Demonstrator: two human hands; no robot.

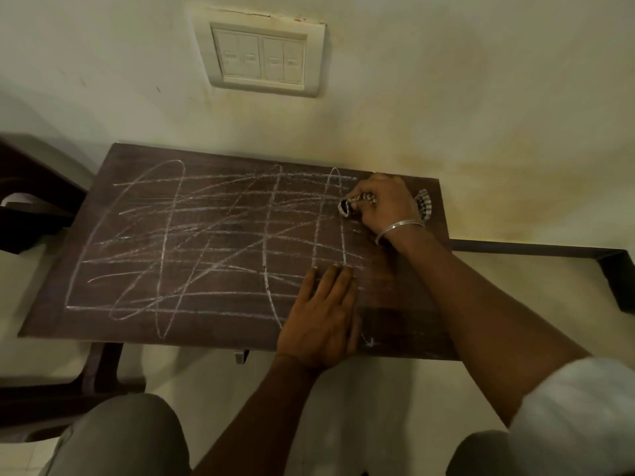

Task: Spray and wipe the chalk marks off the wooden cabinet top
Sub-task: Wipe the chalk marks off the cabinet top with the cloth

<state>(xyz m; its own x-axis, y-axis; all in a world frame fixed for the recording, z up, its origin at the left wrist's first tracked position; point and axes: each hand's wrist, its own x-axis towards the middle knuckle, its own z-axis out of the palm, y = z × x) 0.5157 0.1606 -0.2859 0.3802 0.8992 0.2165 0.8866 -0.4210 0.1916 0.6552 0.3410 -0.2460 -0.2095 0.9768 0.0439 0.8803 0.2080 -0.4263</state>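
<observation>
The dark wooden cabinet top [103,324] fills the middle of the head view, covered with white chalk marks [192,235] in crossing lines and loops. My right hand [385,204] grips a bunched checked cloth [347,206] and presses it on the far right part of the top. A fold of the same cloth pokes out behind the hand near the right edge. My left hand [323,321] lies flat with straight fingers on the near right part of the top. The strip of wood around my right hand looks free of chalk. No spray bottle is in view.
A white switch plate [264,58] is on the wall behind the cabinet. A dark chair [37,197] stands at the left. A dark bar or rail [536,252] runs off to the right of the cabinet. My knees are at the bottom.
</observation>
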